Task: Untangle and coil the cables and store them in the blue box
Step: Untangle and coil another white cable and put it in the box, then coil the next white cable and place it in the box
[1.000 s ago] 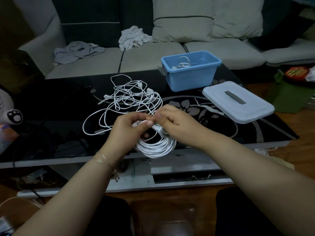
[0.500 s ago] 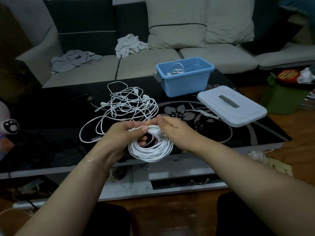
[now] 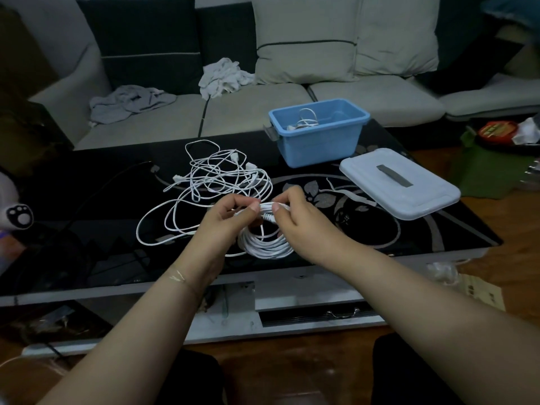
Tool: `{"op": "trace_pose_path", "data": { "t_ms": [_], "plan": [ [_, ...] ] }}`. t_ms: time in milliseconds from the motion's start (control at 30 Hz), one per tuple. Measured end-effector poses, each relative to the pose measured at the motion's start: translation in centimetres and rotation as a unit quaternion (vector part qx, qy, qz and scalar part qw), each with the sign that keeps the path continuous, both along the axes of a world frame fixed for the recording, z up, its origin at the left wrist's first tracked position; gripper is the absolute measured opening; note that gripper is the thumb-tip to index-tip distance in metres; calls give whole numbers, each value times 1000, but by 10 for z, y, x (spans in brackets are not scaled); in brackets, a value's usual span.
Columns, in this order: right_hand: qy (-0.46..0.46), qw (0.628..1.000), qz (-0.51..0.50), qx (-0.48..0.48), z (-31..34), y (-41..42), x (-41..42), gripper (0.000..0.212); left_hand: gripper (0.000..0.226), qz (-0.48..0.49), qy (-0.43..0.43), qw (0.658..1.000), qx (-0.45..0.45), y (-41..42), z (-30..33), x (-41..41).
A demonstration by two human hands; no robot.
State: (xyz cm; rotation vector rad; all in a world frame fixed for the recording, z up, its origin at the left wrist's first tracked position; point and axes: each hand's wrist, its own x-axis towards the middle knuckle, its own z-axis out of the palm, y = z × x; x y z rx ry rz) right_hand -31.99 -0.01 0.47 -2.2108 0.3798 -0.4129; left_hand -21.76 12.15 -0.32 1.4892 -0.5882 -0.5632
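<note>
In the centre of the frame both hands meet over the front edge of the black glass tabletop [image 3: 87, 206]. The left hand [image 3: 225, 219] has its fingers curled round the top of a coiled white cable [image 3: 267, 247], whose loops hang below the hands. The right hand [image 3: 298, 220] pinches the cable's end between thumb and forefinger, touching the left thumb tip. Just behind the hands, left of centre, a tangle of white cables [image 3: 216, 182] lies spread on the tabletop. The blue box [image 3: 318, 133] stands open at the far edge of the tabletop, upper right of centre, with a white cable [image 3: 305, 121] already inside. Its pale lid [image 3: 400, 182] lies flat just to the lower right of it. Across the top of the frame runs a sofa [image 3: 263, 112] carrying crumpled cloths [image 3: 131, 100].
</note>
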Motion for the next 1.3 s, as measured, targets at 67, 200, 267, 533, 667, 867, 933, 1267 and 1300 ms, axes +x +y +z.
{"op": "trace_pose_path", "data": {
  "t_ms": [67,200,267,533,667,867,933,1267,1300],
  "plan": [
    [-14,1000,2,-11,1,0,-1,17,16,8,0,1000,-15,-4,1,-1],
    [-36,999,-5,-7,0,0,-1,15,9,43,-53,998,-7,-13,-1,-2],
    [-41,999,-19,19,1,0,0,19,12,62,-156,985,45,-16,-3,-1],
    [-47,991,-40,122,7,-19,13,33,15,150,-346,920,103,-40,0,5],
    [-58,989,-32,135,8,-45,20,35,17,131,-242,961,37,-56,0,15],
    [-108,959,-178,194,3,-104,44,25,19,126,-173,976,-29,-75,-7,35],
    [-145,929,-233,250,7,-131,57,27,16,164,-201,966,-15,-75,-11,43],
    [-190,873,-417,166,48,-266,129,28,18,190,-261,942,87,-88,-38,74],
    [-169,877,-426,146,50,-273,138,33,19,191,-262,942,87,-93,-40,77]
  ]
}}
